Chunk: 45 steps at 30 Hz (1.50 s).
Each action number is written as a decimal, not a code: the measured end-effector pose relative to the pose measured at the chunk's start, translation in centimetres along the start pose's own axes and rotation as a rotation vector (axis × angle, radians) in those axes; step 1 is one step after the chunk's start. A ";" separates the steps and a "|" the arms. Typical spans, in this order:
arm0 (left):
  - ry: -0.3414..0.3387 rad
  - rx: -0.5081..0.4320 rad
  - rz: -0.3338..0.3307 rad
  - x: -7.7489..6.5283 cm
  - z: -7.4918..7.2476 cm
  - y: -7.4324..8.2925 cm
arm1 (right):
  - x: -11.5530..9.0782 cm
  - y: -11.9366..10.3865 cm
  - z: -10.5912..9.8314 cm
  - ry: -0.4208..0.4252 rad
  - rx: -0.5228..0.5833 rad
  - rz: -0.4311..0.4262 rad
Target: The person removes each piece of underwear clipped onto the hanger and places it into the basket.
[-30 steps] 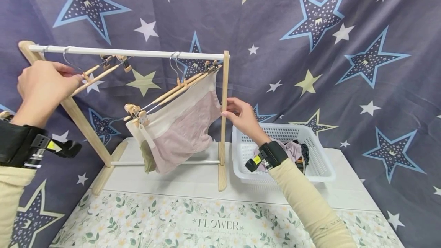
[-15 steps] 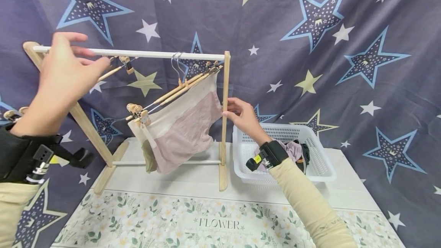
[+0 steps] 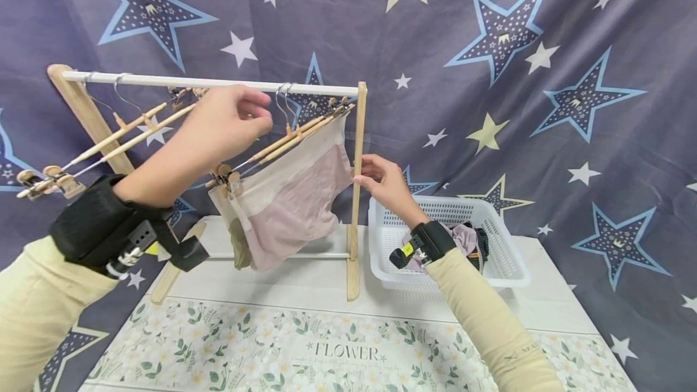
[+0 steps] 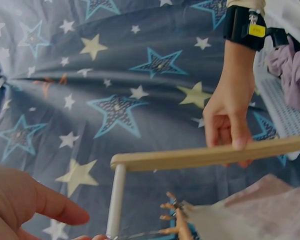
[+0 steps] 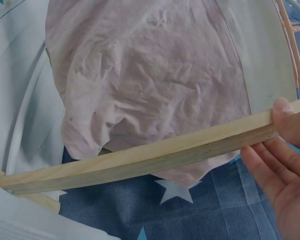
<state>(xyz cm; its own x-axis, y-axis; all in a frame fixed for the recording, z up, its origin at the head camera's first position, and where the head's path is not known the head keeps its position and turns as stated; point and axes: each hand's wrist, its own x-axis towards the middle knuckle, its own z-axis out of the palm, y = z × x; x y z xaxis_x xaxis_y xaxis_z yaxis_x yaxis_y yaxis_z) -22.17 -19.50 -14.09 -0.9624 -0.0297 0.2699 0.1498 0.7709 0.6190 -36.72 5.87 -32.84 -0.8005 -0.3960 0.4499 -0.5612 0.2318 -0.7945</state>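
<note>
**Left hand shifts along the rail towards the laden hangers**

Half a second ago the left hand was at the far-left end of the rack; now it is in front of the rail, near the hooks of the laden hangers. Its fingers are loosely bent and free of any hold, thumb and fingertips apart in the left wrist view. The right hand remains on the right post, pinching the wood between thumb and fingers.

A pink-and-cream garment hangs clipped beside that post, with a green cloth partly hidden behind it. Two other hangers hang further left on the same rail, their wooden clips nearest the viewer. Right of the rack stands a white basket holding crumpled clothes, against a star-printed backdrop.
</note>
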 end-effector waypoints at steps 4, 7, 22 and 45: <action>-0.078 0.070 -0.010 0.7 1.0 0.5 | 0.0 0.0 0.0 0.005 -0.002 0.002; -0.119 0.140 -0.032 1.2 1.6 0.6 | 0.1 0.0 -0.1 0.009 -0.002 0.004; -0.110 0.308 0.002 2.4 4.0 0.1 | 0.0 0.0 0.1 0.012 -0.008 -0.006; 0.040 0.331 0.017 4.1 7.3 -1.5 | 0.0 0.0 0.1 0.017 -0.006 -0.019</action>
<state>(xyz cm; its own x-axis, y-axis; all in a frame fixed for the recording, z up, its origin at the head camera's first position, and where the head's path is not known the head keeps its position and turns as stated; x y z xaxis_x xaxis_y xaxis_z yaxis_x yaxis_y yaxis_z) -27.95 -16.12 -19.30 -0.9499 -0.0350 0.3104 0.0774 0.9363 0.3425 -36.65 5.82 -32.86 -0.7929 -0.3851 0.4723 -0.5779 0.2292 -0.7833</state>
